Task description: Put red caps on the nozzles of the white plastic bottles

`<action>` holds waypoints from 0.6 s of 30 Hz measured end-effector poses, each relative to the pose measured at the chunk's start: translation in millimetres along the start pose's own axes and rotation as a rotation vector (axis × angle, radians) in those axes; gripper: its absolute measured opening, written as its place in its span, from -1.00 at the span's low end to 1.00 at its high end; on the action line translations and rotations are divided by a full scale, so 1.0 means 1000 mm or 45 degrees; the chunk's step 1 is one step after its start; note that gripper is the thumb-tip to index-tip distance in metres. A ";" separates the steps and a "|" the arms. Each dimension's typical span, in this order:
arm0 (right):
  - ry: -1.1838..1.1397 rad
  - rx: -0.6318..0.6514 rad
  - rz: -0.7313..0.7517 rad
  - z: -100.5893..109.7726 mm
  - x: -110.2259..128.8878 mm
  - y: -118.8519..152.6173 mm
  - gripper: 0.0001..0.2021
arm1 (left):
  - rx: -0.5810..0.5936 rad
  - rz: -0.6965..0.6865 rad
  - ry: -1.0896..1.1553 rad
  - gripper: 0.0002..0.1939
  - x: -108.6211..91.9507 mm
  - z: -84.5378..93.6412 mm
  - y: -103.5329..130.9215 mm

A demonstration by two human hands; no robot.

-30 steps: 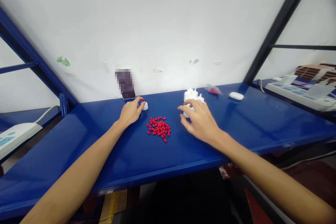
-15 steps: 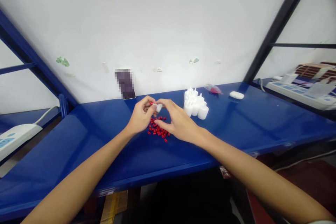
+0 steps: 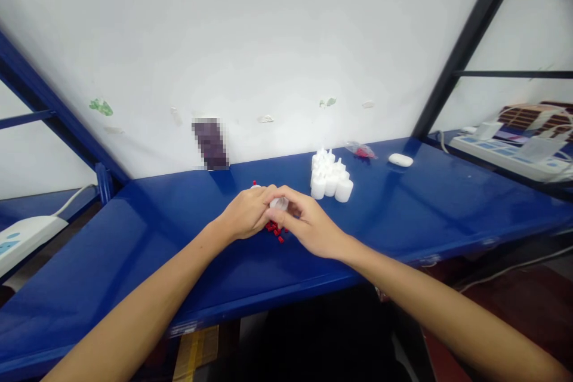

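Note:
Over the blue table, my left hand (image 3: 248,212) and my right hand (image 3: 310,222) meet around a small white squeeze bottle (image 3: 279,203). Its round end faces me, framed by the thumb and fingers of my right hand. My left fingers are closed at its left side and cover most of it. A red cap (image 3: 255,182) with a bit of white under it peeks out beyond my left hand; whether it joins the bottle is hidden. Loose red caps (image 3: 274,229) lie below my hands, partly covered by them.
Several white bottles with pointed nozzles (image 3: 331,176) stand grouped to the right. Behind them lie a clear bag with red pieces (image 3: 360,151) and a white oval case (image 3: 400,160). A phone-like blurred object (image 3: 212,143) leans on the wall. Power strips (image 3: 505,154) sit at the sides.
Both hands have come lower and closer to me, over the red caps. The white bottle has turned so its round end faces me, and the red tip now shows beyond my left hand.

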State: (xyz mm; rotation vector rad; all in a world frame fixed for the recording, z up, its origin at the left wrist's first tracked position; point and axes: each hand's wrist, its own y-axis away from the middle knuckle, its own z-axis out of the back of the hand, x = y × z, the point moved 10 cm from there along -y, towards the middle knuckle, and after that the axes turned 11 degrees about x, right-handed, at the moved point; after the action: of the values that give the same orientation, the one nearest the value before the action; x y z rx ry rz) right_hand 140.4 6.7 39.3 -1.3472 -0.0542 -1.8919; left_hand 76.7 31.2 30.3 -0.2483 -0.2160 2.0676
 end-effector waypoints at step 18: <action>1.244 -0.038 -0.341 0.063 -0.044 0.085 -0.69 | 0.443 0.574 -0.059 -0.50 0.077 -0.015 0.030</action>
State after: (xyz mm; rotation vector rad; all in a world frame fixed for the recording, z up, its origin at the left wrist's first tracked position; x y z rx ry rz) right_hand 246.6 2.3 -2.3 -0.3223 0.2985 -2.5904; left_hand 18.6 84.8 2.0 -0.0344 0.1922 2.5129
